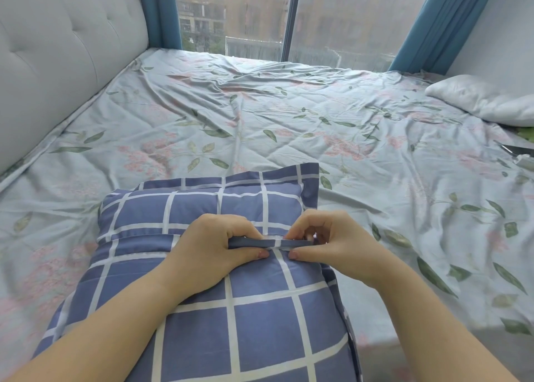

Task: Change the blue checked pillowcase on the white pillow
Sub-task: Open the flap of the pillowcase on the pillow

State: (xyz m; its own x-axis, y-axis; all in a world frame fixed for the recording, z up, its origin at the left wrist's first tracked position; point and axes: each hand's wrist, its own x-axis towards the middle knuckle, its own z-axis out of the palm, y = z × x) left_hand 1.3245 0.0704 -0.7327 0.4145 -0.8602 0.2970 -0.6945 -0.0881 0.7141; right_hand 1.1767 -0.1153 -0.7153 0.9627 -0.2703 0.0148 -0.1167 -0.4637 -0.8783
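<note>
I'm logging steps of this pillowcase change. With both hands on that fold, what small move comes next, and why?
Likely lift the fold to open the blue checked pillowcase: the left hand and right hand pinch it side by side, and the case looks closed there.

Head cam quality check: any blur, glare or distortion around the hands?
Head view: left hand and right hand are sharp on the blue checked pillowcase; soft daylight from the window, faint shadows, no glare; wide-angle distortion tilts the curtain; bottom right corner looks soft.

Blue white-checked pillowcase (260,318), floral sheet (289,116)
</note>
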